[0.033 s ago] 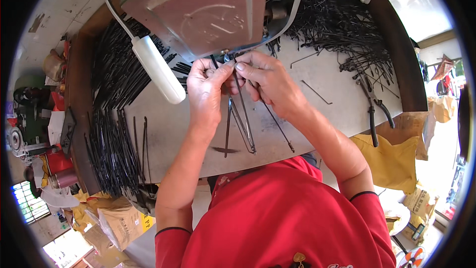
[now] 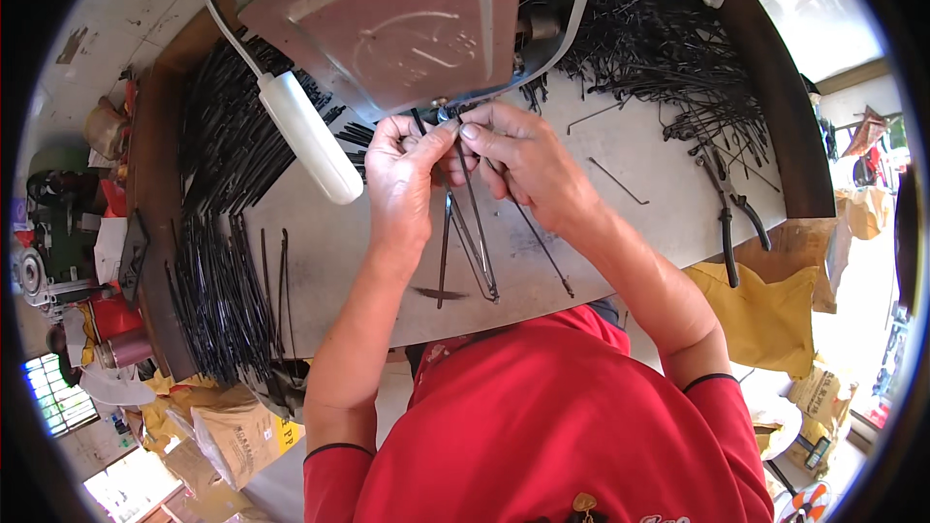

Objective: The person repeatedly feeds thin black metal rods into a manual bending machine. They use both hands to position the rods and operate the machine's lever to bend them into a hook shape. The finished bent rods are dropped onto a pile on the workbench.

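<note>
Under the front of a machine head point(image 2: 387, 29), my two hands meet with their fingers closed. My left hand point(image 2: 402, 174) pinches a thin black metal rod point(image 2: 472, 199), which slants down toward the table edge. My right hand point(image 2: 535, 163) is closed on another thin dark rod point(image 2: 543, 247) with a small knob at its low end. Both thumbs lie close together at the machine's lower tip, where the fingers hide the rods' upper ends. A further short rod point(image 2: 445, 257) stands out below my left hand.
Dense bundles of black rods point(image 2: 213, 300) cover the table's left side; a tangled heap point(image 2: 668, 58) fills the far right. Pliers point(image 2: 724, 213) with black handles lie at the right edge. A white lamp point(image 2: 310, 140) hangs left of my hands. A raised brown rim point(image 2: 809, 150) borders the table.
</note>
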A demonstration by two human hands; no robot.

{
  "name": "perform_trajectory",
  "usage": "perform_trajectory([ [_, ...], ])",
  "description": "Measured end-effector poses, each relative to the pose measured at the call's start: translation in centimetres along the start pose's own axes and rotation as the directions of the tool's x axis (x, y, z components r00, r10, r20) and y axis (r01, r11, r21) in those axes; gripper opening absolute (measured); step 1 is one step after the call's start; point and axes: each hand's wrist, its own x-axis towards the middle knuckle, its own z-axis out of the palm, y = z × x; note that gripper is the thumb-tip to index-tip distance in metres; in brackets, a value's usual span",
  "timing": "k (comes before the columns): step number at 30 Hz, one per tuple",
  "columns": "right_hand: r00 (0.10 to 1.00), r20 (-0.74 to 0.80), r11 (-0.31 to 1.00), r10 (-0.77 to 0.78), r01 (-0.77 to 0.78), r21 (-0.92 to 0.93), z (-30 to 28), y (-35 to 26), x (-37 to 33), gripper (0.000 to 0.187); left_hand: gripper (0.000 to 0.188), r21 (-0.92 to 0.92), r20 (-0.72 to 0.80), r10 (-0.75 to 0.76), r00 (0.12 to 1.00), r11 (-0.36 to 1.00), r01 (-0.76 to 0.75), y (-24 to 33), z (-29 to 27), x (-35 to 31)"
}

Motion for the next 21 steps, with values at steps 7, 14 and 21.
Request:
perform_trajectory([
  [7, 0.999, -0.036, 0.996, -0.031, 0.034, 0.086, 0.6, 0.2, -0.5, 0.018, 0.024, -0.031, -0.051, 0.009, 0.999, 0.999, -0.010, -0.1, 0.6, -0.4],
  [14, 0.999, 0.017, 0.998, -0.029, 0.028, 0.048, 0.0, -0.6, -1.4, 0.014, 0.020, 0.039, -0.011, 0.007, 1.000, 0.999, -0.007, 1.5, 0.5, -1.6],
  [21, 0.999, 0.036, 0.990, 0.020, -0.015, -0.142, 0.3, -0.7, -3.3, 0.020, 0.016, 0.219, -0.091, -0.032, 0.995, 0.974, 0.052, 3.3, -1.1, -3.8],
])
